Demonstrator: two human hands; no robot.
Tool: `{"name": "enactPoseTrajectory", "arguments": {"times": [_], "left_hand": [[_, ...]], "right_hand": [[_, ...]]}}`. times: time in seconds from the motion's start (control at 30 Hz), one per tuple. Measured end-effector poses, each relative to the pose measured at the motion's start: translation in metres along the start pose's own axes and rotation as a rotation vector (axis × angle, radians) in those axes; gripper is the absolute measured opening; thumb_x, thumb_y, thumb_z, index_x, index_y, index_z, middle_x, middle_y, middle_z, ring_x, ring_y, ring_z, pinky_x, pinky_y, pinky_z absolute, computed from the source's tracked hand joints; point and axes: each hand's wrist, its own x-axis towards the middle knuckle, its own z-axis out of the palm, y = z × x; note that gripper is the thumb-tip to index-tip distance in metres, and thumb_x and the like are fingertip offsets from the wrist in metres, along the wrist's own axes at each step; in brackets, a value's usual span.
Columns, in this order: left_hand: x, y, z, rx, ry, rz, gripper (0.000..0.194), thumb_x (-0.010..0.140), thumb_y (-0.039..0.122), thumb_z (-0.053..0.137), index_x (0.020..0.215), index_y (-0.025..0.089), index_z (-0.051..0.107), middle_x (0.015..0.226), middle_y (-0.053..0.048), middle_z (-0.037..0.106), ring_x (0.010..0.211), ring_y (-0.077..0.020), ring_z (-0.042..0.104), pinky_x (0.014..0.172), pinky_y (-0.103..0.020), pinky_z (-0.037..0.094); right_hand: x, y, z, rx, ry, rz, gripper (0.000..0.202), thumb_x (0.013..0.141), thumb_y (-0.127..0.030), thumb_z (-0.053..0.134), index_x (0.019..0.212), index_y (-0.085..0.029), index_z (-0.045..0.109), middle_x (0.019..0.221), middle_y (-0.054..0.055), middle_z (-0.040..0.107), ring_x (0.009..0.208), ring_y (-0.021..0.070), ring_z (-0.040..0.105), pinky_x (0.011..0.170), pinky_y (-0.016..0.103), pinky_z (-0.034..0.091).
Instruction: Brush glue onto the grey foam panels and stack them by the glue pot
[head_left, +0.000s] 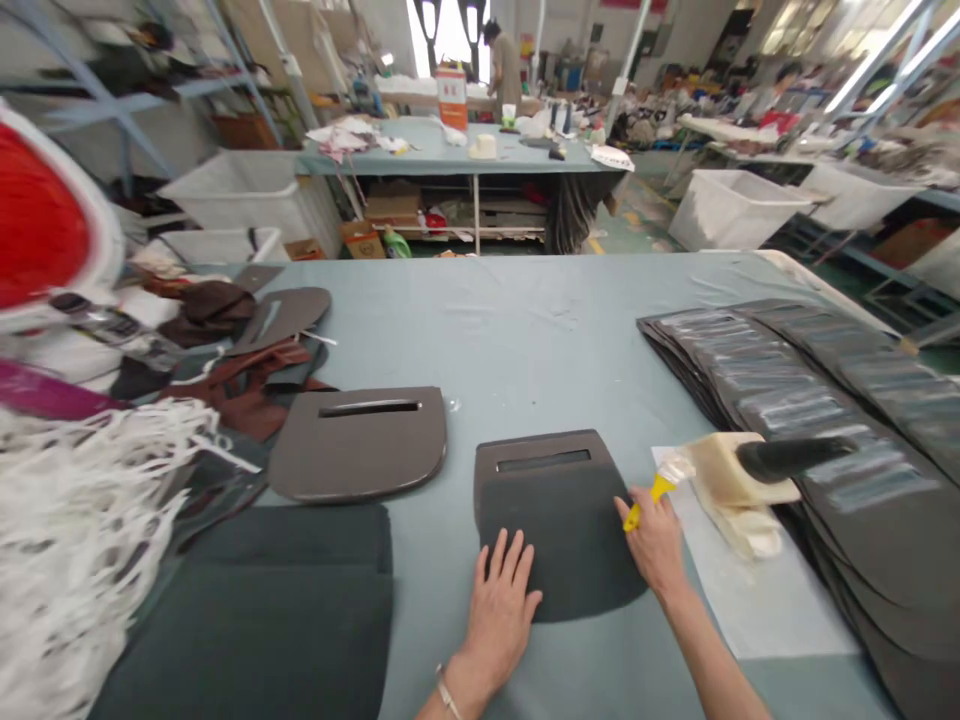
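Note:
A dark green-grey sheet [566, 550] lies over a brown slotted panel [532, 450], whose top strip with the slot still shows. My left hand [502, 605] rests on the sheet's lower left with fingers stretched out. In my right hand [654, 540] is a yellow-handled brush [660, 490], its pale bristles pointing up and right; that hand is at the sheet's right edge. Just beyond the bristles a cream glue-stained container [720, 470] with a black handle [787, 458] stands on a white sheet of paper [757, 600].
Another brown slotted panel [360, 450] lies to the left. Stacked dark sheets [300, 630] sit at front left beside a heap of white strips [90, 540]. Overlapping dark panels [825, 400] with shiny bands cover the right side. A person [506, 65] stands beyond the far table [420, 150].

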Motion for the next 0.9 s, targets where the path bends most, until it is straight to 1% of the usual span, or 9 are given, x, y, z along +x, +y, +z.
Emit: {"name": "enactPoseTrajectory", "arguments": {"times": [0.1, 0.2, 0.33, 0.43, 0.53, 0.6, 0.67, 0.73, 0.9], "left_hand": [[0.003, -0.016, -0.018, -0.08, 0.072, -0.09, 0.049, 0.088, 0.028, 0.044, 0.137, 0.026, 0.038, 0.142, -0.007, 0.043, 0.132, -0.021, 0.038, 0.106, -0.046, 0.037], [0.01, -0.059, -0.045, -0.059, 0.223, -0.26, 0.041, 0.09, 0.023, 0.039, 0.13, 0.023, 0.046, 0.137, -0.01, 0.048, 0.129, -0.0216, 0.04, 0.106, -0.048, 0.036], [0.014, -0.142, -0.088, 0.053, 0.449, -0.501, 0.037, 0.089, 0.023, 0.04, 0.125, 0.019, 0.05, 0.133, -0.013, 0.05, 0.13, -0.026, 0.039, 0.105, -0.051, 0.034], [0.011, -0.195, -0.109, 0.122, 0.526, -0.591, 0.038, 0.089, 0.022, 0.042, 0.125, 0.017, 0.05, 0.133, -0.015, 0.049, 0.13, -0.0282, 0.037, 0.105, -0.053, 0.033], [0.005, -0.229, -0.116, 0.15, 0.501, -0.556, 0.037, 0.088, 0.02, 0.041, 0.124, 0.02, 0.052, 0.129, -0.013, 0.052, 0.125, -0.0273, 0.043, 0.104, -0.054, 0.034], [0.001, -0.243, -0.116, 0.152, 0.479, -0.516, 0.036, 0.087, 0.017, 0.041, 0.12, 0.02, 0.055, 0.122, -0.012, 0.056, 0.118, -0.0265, 0.047, 0.102, -0.053, 0.038], [-0.001, -0.251, -0.115, 0.139, 0.465, -0.501, 0.035, 0.086, 0.016, 0.042, 0.118, 0.021, 0.057, 0.115, -0.011, 0.058, 0.111, -0.0262, 0.05, 0.099, -0.051, 0.041], [-0.003, -0.256, -0.116, 0.119, 0.456, -0.51, 0.035, 0.087, 0.017, 0.042, 0.118, 0.022, 0.058, 0.114, -0.011, 0.057, 0.108, -0.0262, 0.05, 0.097, -0.05, 0.042], [-0.005, -0.262, -0.121, 0.074, 0.456, -0.506, 0.035, 0.088, 0.019, 0.042, 0.12, 0.024, 0.057, 0.118, -0.012, 0.055, 0.109, -0.0273, 0.048, 0.094, -0.052, 0.043]], "right_hand": [[0.019, -0.04, -0.013, 0.128, 0.017, -0.046, 0.042, 0.09, -0.05, 0.042, 0.115, -0.02, 0.056, 0.085, 0.011, 0.061, 0.08, 0.0261, 0.056, 0.074, 0.039, 0.045], [0.044, -0.107, -0.022, 0.417, 0.0, -0.078, 0.04, 0.091, -0.05, 0.039, 0.112, -0.023, 0.059, 0.095, 0.011, 0.062, 0.083, 0.0243, 0.058, 0.077, 0.038, 0.046], [0.07, -0.236, -0.021, 0.849, -0.154, -0.018, 0.035, 0.083, -0.05, 0.054, 0.099, -0.02, 0.063, 0.085, 0.007, 0.065, 0.068, 0.0186, 0.059, 0.061, 0.03, 0.047], [0.076, -0.346, -0.004, 1.036, -0.333, -0.037, 0.033, 0.079, -0.046, 0.058, 0.097, -0.019, 0.064, 0.076, 0.003, 0.064, 0.057, 0.0142, 0.055, 0.053, 0.025, 0.043], [0.071, -0.442, 0.026, 1.12, -0.446, -0.158, 0.024, 0.077, -0.039, 0.059, 0.089, -0.019, 0.065, 0.076, 0.001, 0.065, 0.06, 0.0135, 0.056, 0.057, 0.023, 0.044], [0.067, -0.49, 0.051, 1.113, -0.523, -0.255, 0.019, 0.075, -0.035, 0.058, 0.083, -0.02, 0.066, 0.074, -0.001, 0.065, 0.06, 0.0129, 0.056, 0.057, 0.022, 0.044], [0.069, -0.523, 0.076, 1.066, -0.586, -0.348, 0.016, 0.073, -0.033, 0.058, 0.079, -0.02, 0.066, 0.069, -0.003, 0.063, 0.058, 0.0121, 0.055, 0.055, 0.022, 0.042], [0.08, -0.545, 0.097, 1.029, -0.569, -0.389, 0.016, 0.073, -0.033, 0.057, 0.078, -0.02, 0.066, 0.067, -0.003, 0.062, 0.056, 0.012, 0.054, 0.055, 0.022, 0.042], [0.122, -0.573, 0.13, 0.97, -0.193, -0.112, 0.026, 0.078, -0.041, 0.054, 0.086, -0.019, 0.066, 0.067, 0.001, 0.064, 0.058, 0.0145, 0.056, 0.061, 0.025, 0.044]]}}
